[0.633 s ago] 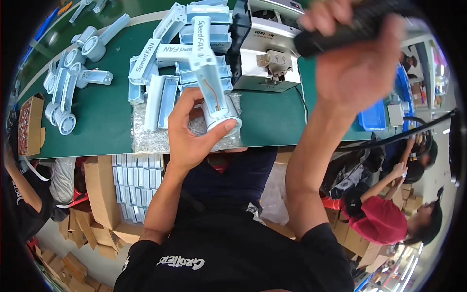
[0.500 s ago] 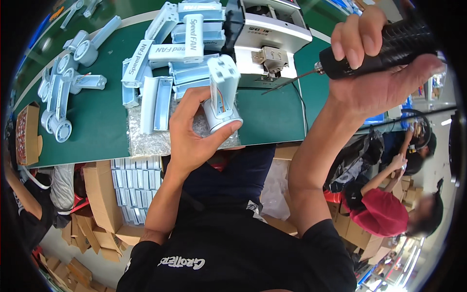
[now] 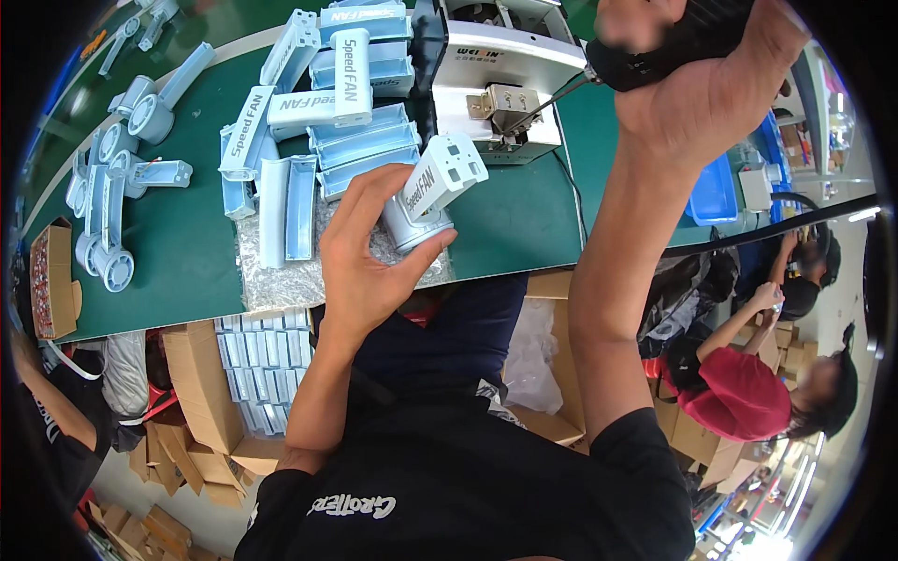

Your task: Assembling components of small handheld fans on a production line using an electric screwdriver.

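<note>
Cupping a pale housing (image 3: 432, 184), the left hand (image 3: 360, 245) is half-closed; the right hand (image 3: 685, 107) apparently grips a black screwdriver (image 3: 694, 42) cropped above.

Held fan body (image 3: 438, 182): pale icy blue, grey-blue lettering along one panel. Power screwdriver (image 3: 687, 47): black; its bit (image 3: 550, 105) reads dull grey. Loose shells (image 3: 365, 145): pale blue, some lettered in grey-blue. Bench top (image 3: 510, 220): deep green. Machine (image 3: 458, 122): silvery-white front, black at one side. Plastic wrap (image 3: 281, 285): clear to silvery, mottled pattern. Tray (image 3: 714, 194): vivid blue. Wearer's shirt (image 3: 468, 496): black, white lettering on chest. Trousers (image 3: 449, 332): dark navy. Carton (image 3: 201, 383): brown. Co-worker's top (image 3: 748, 393): crimson.
</note>
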Tool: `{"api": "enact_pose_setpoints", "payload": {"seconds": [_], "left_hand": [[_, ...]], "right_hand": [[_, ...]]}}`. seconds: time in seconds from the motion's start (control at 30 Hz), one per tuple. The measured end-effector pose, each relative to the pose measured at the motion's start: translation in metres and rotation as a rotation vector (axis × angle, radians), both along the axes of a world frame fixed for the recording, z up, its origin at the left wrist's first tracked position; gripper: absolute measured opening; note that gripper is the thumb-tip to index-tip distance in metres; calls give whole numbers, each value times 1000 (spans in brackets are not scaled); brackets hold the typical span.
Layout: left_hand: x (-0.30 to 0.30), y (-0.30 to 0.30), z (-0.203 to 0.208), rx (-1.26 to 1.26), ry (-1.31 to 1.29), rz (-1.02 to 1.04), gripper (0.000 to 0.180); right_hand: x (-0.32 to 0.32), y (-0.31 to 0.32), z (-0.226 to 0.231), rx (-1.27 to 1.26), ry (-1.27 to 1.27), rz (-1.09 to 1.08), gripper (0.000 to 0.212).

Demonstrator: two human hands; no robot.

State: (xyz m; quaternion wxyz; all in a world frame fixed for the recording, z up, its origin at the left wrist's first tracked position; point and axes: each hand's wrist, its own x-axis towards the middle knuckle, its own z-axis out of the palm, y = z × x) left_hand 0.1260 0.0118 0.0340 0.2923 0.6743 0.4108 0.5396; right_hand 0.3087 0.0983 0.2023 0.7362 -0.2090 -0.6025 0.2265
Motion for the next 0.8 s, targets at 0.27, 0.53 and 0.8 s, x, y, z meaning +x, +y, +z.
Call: {"api": "enact_pose_setpoints", "payload": {"seconds": [0.27, 0.53, 0.8], "left_hand": [[1, -1, -2, 4, 3, 52, 58], [1, -1, 0, -81, 28, 71, 54], [2, -1, 2, -97, 7, 40, 56]], "right_hand": [[-7, -7, 3, 36, -131, -208, 53], [67, -15, 6, -149, -90, 742, 65], [27, -31, -8, -48, -213, 803, 64]]}}
